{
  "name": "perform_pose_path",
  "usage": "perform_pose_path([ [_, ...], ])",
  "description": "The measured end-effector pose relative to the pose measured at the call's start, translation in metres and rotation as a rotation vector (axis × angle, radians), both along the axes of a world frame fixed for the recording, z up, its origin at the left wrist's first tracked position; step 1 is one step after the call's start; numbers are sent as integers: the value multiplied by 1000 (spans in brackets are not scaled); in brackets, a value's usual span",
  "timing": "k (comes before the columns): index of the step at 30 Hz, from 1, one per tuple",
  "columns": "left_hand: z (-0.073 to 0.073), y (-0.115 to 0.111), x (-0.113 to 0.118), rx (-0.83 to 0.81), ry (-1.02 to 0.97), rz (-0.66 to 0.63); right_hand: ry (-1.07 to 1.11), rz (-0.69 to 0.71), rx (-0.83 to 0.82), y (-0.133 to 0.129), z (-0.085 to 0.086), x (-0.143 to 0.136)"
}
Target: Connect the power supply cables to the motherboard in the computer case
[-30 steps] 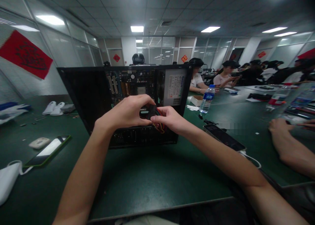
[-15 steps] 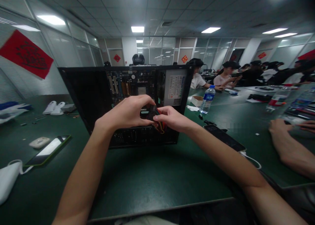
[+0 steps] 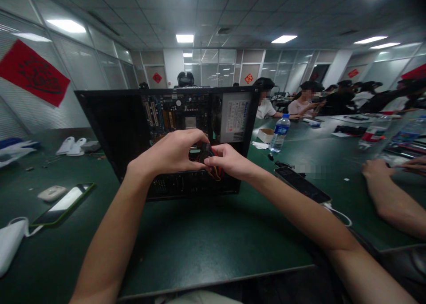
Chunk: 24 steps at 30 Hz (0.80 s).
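Observation:
A black computer case point(image 3: 109, 137) stands on the table with its open side facing me. Inside it show the motherboard point(image 3: 196, 106) and, at the upper right, a silver power supply point(image 3: 234, 116). In front of the case both hands meet on a dark power connector point(image 3: 206, 152) with red, yellow and black wires trailing from it. My left hand point(image 3: 175, 151) pinches the connector between thumb and fingers from the left. From the right, my right hand point(image 3: 226, 159) grips it and the wires by thumb and forefinger. The connector's far side is hidden.
On the left lie a phone point(image 3: 63, 205), an earbud case point(image 3: 52, 193) and a white power bank point(image 3: 12, 246). A water bottle point(image 3: 279, 133), small open box point(image 3: 265, 135) and charging phone point(image 3: 302, 186) are to the right. A co-worker's arm point(image 3: 392, 197) rests at far right.
Both hands keep hold of the connector, which has turned very slightly between the fingers. The whole view has shifted a little; the case stands as before.

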State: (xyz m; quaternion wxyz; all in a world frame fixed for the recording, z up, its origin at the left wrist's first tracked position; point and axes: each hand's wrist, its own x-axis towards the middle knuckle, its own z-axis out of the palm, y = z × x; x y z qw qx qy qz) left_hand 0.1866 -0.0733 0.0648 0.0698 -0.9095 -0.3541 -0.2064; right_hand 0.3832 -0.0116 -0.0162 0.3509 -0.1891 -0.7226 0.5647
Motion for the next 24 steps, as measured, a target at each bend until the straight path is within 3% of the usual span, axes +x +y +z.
perform_pose_path([
  [9,-2,2,0,19,2,2,-63,87,39,4,9,10],
  [24,-3,3,-2,-2,6,-8,13,46,-38,2,-5,-2],
])
